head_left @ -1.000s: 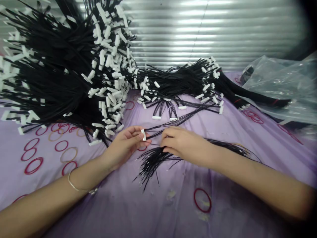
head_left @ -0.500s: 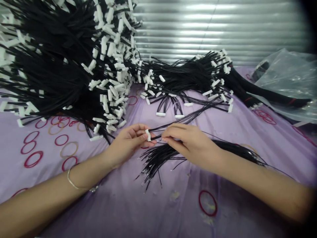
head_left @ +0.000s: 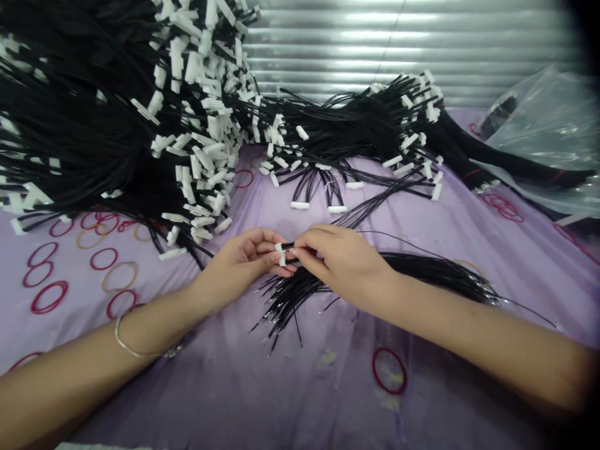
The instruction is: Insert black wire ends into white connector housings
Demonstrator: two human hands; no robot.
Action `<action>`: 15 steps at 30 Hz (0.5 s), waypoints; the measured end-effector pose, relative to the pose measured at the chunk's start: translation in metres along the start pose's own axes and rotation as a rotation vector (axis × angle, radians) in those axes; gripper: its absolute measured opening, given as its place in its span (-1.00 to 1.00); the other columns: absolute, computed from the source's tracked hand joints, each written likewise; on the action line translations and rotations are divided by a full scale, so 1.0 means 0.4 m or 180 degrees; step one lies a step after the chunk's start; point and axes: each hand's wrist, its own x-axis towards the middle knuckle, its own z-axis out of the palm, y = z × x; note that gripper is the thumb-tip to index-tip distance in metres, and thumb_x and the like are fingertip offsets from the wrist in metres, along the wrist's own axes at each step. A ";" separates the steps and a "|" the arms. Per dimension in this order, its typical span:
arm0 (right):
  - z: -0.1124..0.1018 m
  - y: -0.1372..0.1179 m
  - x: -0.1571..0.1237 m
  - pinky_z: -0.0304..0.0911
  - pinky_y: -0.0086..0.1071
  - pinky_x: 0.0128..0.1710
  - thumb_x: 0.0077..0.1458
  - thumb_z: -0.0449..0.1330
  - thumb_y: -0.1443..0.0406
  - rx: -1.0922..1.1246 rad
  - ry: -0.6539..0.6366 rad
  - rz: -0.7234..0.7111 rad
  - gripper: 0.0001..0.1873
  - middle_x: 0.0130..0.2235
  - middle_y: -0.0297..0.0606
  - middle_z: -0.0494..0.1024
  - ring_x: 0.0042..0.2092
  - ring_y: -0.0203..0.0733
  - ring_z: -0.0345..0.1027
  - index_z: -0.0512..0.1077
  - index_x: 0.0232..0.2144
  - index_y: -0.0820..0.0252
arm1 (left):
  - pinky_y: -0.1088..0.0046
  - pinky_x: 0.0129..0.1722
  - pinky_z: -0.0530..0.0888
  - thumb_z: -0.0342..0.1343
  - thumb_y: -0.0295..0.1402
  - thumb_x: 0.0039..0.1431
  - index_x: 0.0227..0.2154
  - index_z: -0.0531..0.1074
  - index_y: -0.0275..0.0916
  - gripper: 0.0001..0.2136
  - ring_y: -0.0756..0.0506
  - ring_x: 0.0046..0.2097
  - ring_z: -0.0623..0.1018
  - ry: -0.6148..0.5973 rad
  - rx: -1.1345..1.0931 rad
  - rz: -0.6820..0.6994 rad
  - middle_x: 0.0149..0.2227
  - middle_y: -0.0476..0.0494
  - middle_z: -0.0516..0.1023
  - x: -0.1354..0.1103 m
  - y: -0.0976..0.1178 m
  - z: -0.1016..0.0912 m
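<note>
A purple bedsheet with red rings [head_left: 225, 400] is spreading beneath a huge finished heap of black wires with white plastic connectors [head_left: 154, 125]. A loose bunch of bare-tipped black wires [head_left: 290, 300] is lying unfitted nearby. The left hand [head_left: 239, 262] is pinching one small white connector [head_left: 280, 254], while the right hand [head_left: 342, 262] is pinching a black wire [head_left: 293, 245] against it.

The camera rides on the person's head, looking forward and down from just above the work, and it sits close. The left hand [head_left: 239, 265] and right hand [head_left: 342, 265] fill the middle, reaching in from 7 and 4 o'clock. Beyond them, the purple cloth [head_left: 225, 387] stretches away toward a ribbed metal shutter [head_left: 412, 44] at 12 o'clock, near the frame's top edge.
</note>
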 end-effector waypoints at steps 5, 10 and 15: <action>0.044 0.015 -0.004 0.18 -0.37 -0.26 0.22 0.03 0.34 -0.0306 0.0472 -0.0530 -0.76 -0.36 -0.22 0.44 -0.29 -0.25 0.28 0.44 -0.38 0.37 | 0.55 -0.25 0.58 0.21 -0.44 0.05 -0.26 0.33 -0.38 -0.78 0.02 -0.34 0.60 0.0049 0.0136 -0.0041 -0.39 -0.05 0.56 -0.002 0.006 0.003; 0.034 0.019 -0.020 0.21 -0.34 -0.23 0.24 -0.01 0.37 -0.0688 0.1151 -0.1200 -0.73 -0.35 -0.16 0.43 -0.27 -0.23 0.25 0.44 -0.38 0.39 | 0.53 -0.24 0.57 0.21 -0.46 0.05 -0.27 0.34 -0.38 -0.80 -0.01 -0.31 0.61 0.0127 0.0011 -0.0017 -0.39 -0.09 0.57 -0.001 0.008 0.007; 0.007 0.012 -0.037 0.23 -0.32 -0.21 0.20 0.08 0.35 -0.0535 0.0755 -0.1408 -0.81 -0.28 -0.14 0.40 -0.22 -0.21 0.23 0.46 -0.35 0.35 | 0.62 -0.29 0.55 0.12 -0.54 0.10 -0.23 0.32 -0.37 -0.83 0.04 -0.36 0.60 0.0638 -0.0432 -0.0026 -0.35 -0.09 0.57 0.003 0.019 0.007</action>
